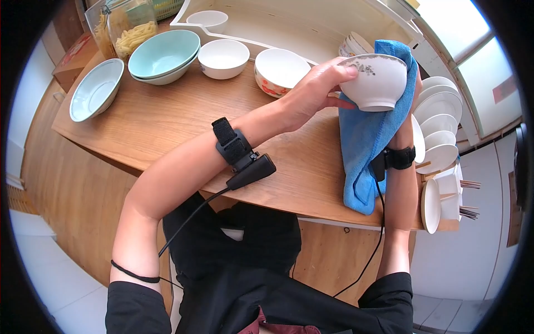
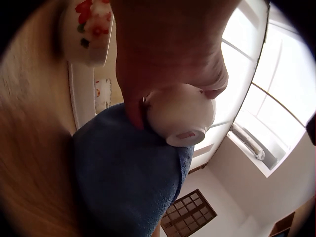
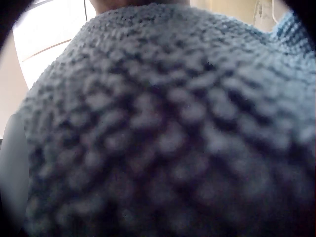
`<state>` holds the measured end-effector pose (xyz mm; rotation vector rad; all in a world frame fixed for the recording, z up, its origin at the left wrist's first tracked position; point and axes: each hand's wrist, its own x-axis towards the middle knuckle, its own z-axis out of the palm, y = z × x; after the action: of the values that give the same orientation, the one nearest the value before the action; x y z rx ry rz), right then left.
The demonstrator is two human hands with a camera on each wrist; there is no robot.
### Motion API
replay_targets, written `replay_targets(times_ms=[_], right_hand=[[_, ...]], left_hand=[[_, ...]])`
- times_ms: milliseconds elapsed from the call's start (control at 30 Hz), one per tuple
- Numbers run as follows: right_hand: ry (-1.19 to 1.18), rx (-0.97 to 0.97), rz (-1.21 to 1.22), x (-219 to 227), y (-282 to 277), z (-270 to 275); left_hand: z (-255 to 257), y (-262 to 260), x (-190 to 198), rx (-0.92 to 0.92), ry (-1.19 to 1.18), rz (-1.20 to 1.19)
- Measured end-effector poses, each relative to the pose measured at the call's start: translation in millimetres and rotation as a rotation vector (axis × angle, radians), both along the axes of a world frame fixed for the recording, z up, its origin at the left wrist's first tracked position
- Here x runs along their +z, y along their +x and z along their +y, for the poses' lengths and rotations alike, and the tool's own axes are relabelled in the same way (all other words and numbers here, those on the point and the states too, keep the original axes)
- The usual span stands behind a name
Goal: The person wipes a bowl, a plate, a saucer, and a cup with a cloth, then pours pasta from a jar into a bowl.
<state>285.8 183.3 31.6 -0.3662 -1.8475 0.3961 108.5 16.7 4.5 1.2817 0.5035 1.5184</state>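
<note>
A white bowl [image 1: 374, 82] with a small grey pattern is held up above the right end of the wooden table [image 1: 167, 122]. My left hand [image 1: 325, 86] grips its left side, thumb on the rim and fingers underneath. A blue cloth [image 1: 364, 139] covers my right hand [image 1: 409, 94] and wraps the bowl's right side, its loose end hanging down. The right fingers are hidden under it. The left wrist view shows the left hand [image 2: 168, 49] on the bowl [image 2: 180, 113] above the cloth [image 2: 123, 173]. In the right wrist view the cloth [image 3: 168, 128] fills the frame.
On the table stand a floral bowl [image 1: 278, 69], a white bowl [image 1: 222, 57], stacked pale green bowls [image 1: 164, 55], a light blue bowl [image 1: 95, 89] and a pasta jar [image 1: 130, 25]. A rack of white plates [image 1: 439, 128] stands at the right, and a white tray [image 1: 289, 22] behind.
</note>
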Motion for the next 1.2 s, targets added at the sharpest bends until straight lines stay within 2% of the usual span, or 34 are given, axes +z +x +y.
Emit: replay_targets(times_ms=[100,433,500,600,667,700,733,800,867,900,933,967,1000,1033,1100,1200], right_hand=[[-0.007,0.083,-0.037,-14,9,29],[-0.059,0.069,0.026,-4,-4,2],[0.029,0.039,0.021,-4,-3,7],[-0.147,0.139,0.098,1,-5,-12],[0.093,0.017,0.032,4,-10,-24],[0.093,0.016,0.033,6,-12,-31],[-0.215,0.228,0.138,10,-13,-38],[-0.525,0.438,0.242,14,-13,-39],[-0.698,0.409,0.215,22,-15,-38],[-0.698,0.409,0.216,22,-15,-40],[-0.576,0.322,0.15,26,-22,-55],[-0.454,0.233,0.084,28,-27,-63],[-0.454,0.232,0.085,28,-27,-63],[-0.412,0.205,-0.007,27,-28,-63],[-0.336,0.198,-0.142,26,-32,-67],[-0.28,0.193,-0.237,20,-32,-61]], left_hand=[[2,-1,-2,-0.073,0.013,-0.054],[2,1,-2,-0.011,-0.019,-0.015],[3,0,-1,-0.015,-0.002,-0.011],[5,-2,-3,-0.012,-0.009,-0.014],[6,-2,-3,-0.003,-0.012,-0.018],[7,-3,-4,0.006,-0.016,-0.021],[5,-3,-3,0.006,-0.016,-0.021],[3,-3,-1,-0.01,-0.005,-0.029],[8,-5,-4,0.002,-0.024,-0.047],[10,-5,-5,0.013,-0.044,-0.065],[10,-4,-6,0.013,-0.045,-0.064],[10,-3,-7,0.086,-0.059,-0.062],[10,-2,-7,0.159,-0.073,-0.06],[9,-1,-8,0.157,-0.074,-0.06],[9,0,-8,0.223,-0.059,0.117],[9,-1,-11,0.24,-0.05,0.25]])
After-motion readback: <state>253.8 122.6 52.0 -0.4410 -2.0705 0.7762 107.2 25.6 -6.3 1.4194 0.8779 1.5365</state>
